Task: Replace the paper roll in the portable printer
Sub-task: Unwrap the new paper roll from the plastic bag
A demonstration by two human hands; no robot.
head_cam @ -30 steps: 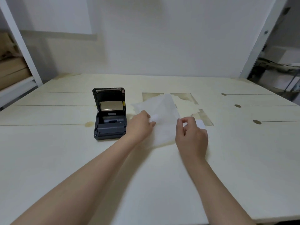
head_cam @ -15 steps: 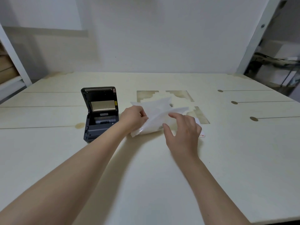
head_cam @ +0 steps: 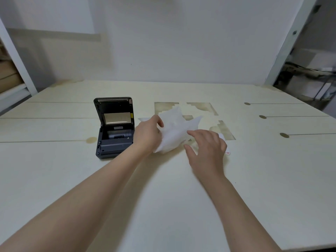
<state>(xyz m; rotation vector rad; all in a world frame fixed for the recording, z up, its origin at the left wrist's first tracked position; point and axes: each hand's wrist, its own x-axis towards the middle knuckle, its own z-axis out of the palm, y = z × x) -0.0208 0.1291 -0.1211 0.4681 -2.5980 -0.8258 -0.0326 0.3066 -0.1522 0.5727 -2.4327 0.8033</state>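
A dark grey portable printer [head_cam: 115,135] sits left of centre on the pale table, its lid standing open and its paper bay showing. Right of it, my left hand [head_cam: 147,134] grips a crumpled sheet of thin white wrapping paper [head_cam: 175,130], lifted off the table. My right hand [head_cam: 206,146] hovers just right of the wrapper with fingers spread, holding nothing. A white paper roll [head_cam: 222,136] peeks out behind my right hand, mostly hidden, with a small red-printed label [head_cam: 227,153] lying beside it.
The pale wooden table [head_cam: 181,197] has brownish stains [head_cam: 203,108] behind the wrapper and dark slots [head_cam: 284,135] at the right. A white shelf post [head_cam: 16,59] stands at the left and a slanted white beam [head_cam: 291,40] at the right.
My left hand has lifted and bunched the wrapper, which lay flat a second ago. My right hand let go of what it pinched and now spreads open.
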